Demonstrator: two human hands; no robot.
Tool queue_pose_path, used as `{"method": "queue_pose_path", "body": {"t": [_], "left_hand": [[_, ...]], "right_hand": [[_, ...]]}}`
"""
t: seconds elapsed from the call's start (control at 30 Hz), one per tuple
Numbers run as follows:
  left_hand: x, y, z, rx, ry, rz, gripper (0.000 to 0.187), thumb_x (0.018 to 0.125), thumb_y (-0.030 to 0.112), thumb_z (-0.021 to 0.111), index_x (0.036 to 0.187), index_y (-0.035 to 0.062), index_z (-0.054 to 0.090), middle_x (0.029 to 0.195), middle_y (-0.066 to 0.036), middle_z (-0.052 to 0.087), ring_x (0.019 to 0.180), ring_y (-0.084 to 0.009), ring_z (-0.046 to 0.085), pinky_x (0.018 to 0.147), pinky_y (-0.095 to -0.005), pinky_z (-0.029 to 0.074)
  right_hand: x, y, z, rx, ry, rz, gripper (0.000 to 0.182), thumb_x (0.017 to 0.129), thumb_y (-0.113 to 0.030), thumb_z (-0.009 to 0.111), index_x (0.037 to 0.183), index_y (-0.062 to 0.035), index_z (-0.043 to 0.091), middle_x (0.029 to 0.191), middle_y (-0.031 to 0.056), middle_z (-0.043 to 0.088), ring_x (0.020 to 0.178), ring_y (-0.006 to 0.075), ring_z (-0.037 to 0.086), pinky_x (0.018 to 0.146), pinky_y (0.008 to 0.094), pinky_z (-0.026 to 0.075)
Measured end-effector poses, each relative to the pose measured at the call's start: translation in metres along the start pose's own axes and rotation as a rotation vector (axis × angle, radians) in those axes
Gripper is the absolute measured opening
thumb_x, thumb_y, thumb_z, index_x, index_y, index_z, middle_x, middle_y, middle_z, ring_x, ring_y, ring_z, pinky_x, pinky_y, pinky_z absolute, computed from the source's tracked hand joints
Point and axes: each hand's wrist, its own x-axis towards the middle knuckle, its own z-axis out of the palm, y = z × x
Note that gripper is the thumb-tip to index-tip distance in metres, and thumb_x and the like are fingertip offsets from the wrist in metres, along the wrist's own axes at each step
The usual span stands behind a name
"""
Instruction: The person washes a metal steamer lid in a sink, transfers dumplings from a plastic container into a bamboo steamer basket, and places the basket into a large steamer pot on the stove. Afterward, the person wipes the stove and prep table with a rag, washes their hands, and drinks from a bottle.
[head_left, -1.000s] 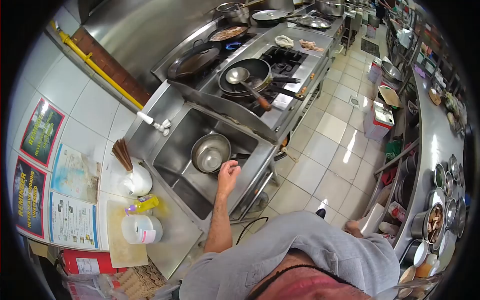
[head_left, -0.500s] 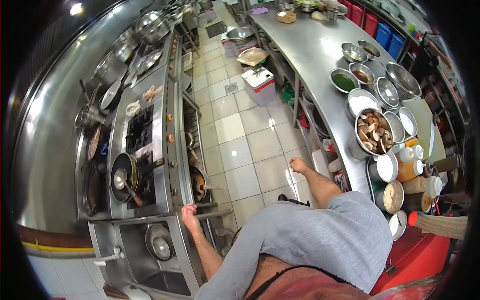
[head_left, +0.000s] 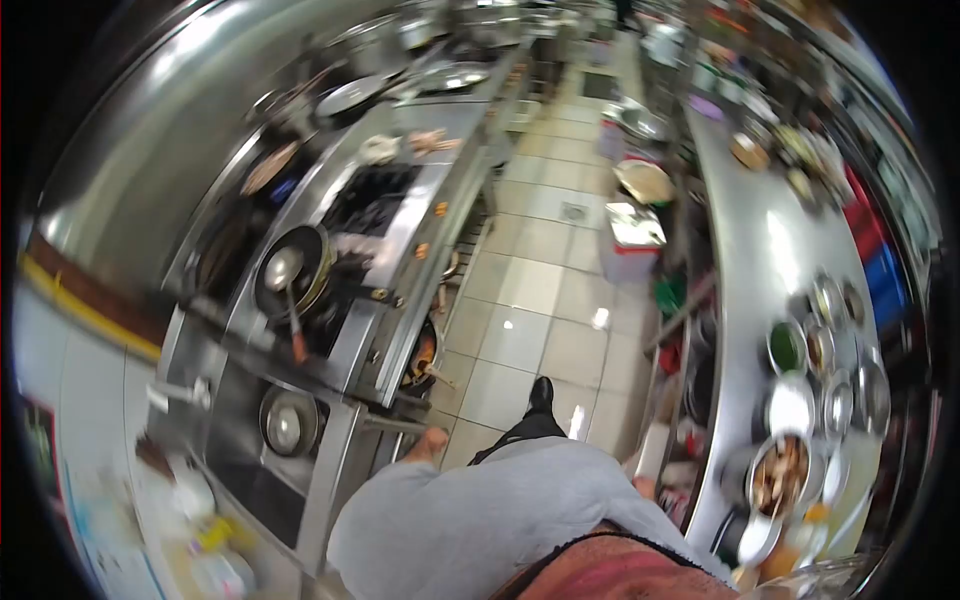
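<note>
Looking down through a blurred head view, I see the stove line (head_left: 400,215) on my left and the steel counter (head_left: 770,260) on my right, with tiled floor between.

Containers, largest first: the sink basin (head_left: 245,455) holds one empty steel bowl (head_left: 285,425). A wok (head_left: 300,265) on the burner carries a ladle (head_left: 285,275) with its handle pointing toward me. A pan (head_left: 422,358) on the shelf under the stove holds something orange-brown. On the counter, a pot (head_left: 778,478) contains brown pieces, a bowl (head_left: 787,347) holds something green, and another bowl (head_left: 790,410) holds something white.

Left hand (head_left: 428,443) hangs beside the sink's front edge, near the steel bowl; fingers appear loosely curled with nothing in them, though blur limits certainty. Right hand (head_left: 645,487) shows only as a sliver past my grey sleeve (head_left: 480,520), just beside the counter's lower shelves; I cannot tell its grip.

No writing is legible; the wall posters (head_left: 95,540) are smeared.
</note>
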Motion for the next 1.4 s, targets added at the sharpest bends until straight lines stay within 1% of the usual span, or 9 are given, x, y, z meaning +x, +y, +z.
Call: {"method": "queue_pose_path", "body": {"t": [0.1,0.2,0.27,0.5,0.6,0.83,1.1,1.3,1.4], "left_hand": [[0.062,-0.016,-0.009,-0.064,0.168,0.545,0.006,0.057,0.012,0.056,0.062,0.0104,0.054,0.053,-0.01,0.046,0.05,-0.0276,0.048,0.047,-0.0352,0.039],[0.168,-0.002,-0.029,0.292,0.029,-0.194,0.021,0.072,0.018,0.05,0.073,0.0038,0.065,0.084,-0.019,0.063,0.075,-0.0357,0.06,0.068,-0.0451,0.048],[0.203,0.051,-0.096,-0.007,0.023,-0.276,0.029,0.077,0.023,0.045,0.078,0.0008,0.064,0.086,-0.02,0.062,0.079,-0.0365,0.06,0.071,-0.0453,0.047],[0.302,0.081,-0.186,-0.38,0.259,-0.344,0.031,0.08,0.025,0.042,0.081,0.0003,0.061,0.084,-0.021,0.061,0.083,-0.0377,0.058,0.074,-0.0444,0.046],[0.322,0.051,-0.182,-0.32,0.287,-0.348,0.024,0.076,0.027,0.056,0.081,0.0036,0.061,0.072,-0.013,0.063,0.067,-0.0239,0.06,0.064,-0.036,0.047],[0.332,0.005,-0.16,-0.287,0.155,-0.45,0.022,0.075,0.024,0.057,0.081,0.0032,0.061,0.073,-0.013,0.063,0.066,-0.0229,0.06,0.063,-0.0357,0.047],[0.422,0.039,-0.311,-0.484,0.622,-0.408,0.014,0.079,0.012,0.055,0.088,0.0028,0.06,0.084,-0.013,0.063,0.081,-0.0243,0.061,0.072,-0.0334,0.047],[0.513,0.069,-0.433,-0.297,0.975,-0.285,0.015,0.077,0.011,0.057,0.088,0.0025,0.059,0.083,-0.013,0.062,0.08,-0.0273,0.06,0.072,-0.0347,0.047],[0.545,0.076,-0.481,-0.251,0.991,-0.347,0.015,0.075,0.01,0.058,0.088,0.002,0.059,0.087,-0.016,0.06,0.087,-0.0301,0.057,0.077,-0.038,0.046]], "right_hand": [[0.021,0.015,-0.019,0.391,-0.236,0.271,0.016,0.083,-0.016,0.045,0.079,-0.0068,0.057,0.062,0.008,0.057,0.049,0.0192,0.056,0.041,0.034,0.044],[0.064,0.032,-0.05,0.835,-0.244,0.743,0.013,0.082,-0.013,0.044,0.082,-0.0073,0.056,0.062,0.0069,0.055,0.049,0.0183,0.055,0.039,0.0326,0.042],[0.099,0.047,-0.074,0.977,-0.183,0.866,0.012,0.081,-0.011,0.044,0.085,-0.0076,0.055,0.063,0.0062,0.055,0.049,0.0178,0.054,0.038,0.0318,0.041],[0.286,0.057,-0.198,1.33,0.375,0.79,0.017,0.079,-0.006,0.046,0.094,-0.0081,0.053,0.067,0.0028,0.053,0.047,0.0135,0.05,0.035,0.026,0.035],[0.337,0.039,-0.246,1.267,0.346,0.82,0.023,0.077,-0.002,0.048,0.099,-0.0074,0.052,0.066,0.0021,0.051,0.05,0.0127,0.051,0.036,0.024,0.037],[0.352,0.078,-0.192,1.232,0.078,0.912,0.023,0.077,-0.006,0.05,0.1,-0.0059,0.053,0.067,0.0066,0.055,0.046,0.0183,0.054,0.033,0.0298,0.04],[0.411,0.149,-0.19,0.898,-0.336,0.752,0.011,0.079,-0.008,0.046,0.087,-0.0081,0.054,0.059,0.0047,0.051,0.042,0.0167,0.049,0.031,0.029,0.036],[0.581,0.189,-0.309,1.117,0.047,0.697,0.011,0.08,-0.007,0.043,0.081,-0.0071,0.053,0.055,0.0034,0.047,0.04,0.0145,0.047,0.031,0.0276,0.034],[0.648,0.194,-0.378,1.213,0.173,0.68,0.025,0.076,-0.004,0.047,0.1,-0.0068,0.051,0.069,0.0007,0.053,0.051,0.0104,0.05,0.037,0.0233,0.036]]}}
